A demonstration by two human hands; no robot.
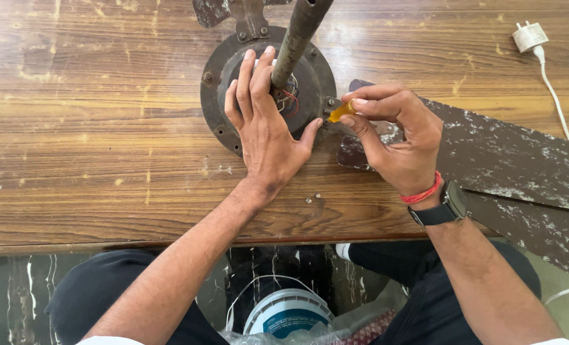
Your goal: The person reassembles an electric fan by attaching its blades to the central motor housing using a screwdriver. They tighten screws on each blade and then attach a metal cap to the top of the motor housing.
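A dark, worn ceiling fan motor lies on the wooden table, its rusty down rod rising toward the camera. My left hand lies flat on the motor housing beside the rod, fingers spread. My right hand pinches a small screwdriver with an orange-yellow handle, its tip at the bracket where a flaking dark fan blade joins the motor. Red and other wires show at the rod's base.
A second blade stub sticks out at the motor's far side. A white plug and cord lie at the table's far right. Small screws rest near the front edge. Below the table, between my knees, stands a white bucket.
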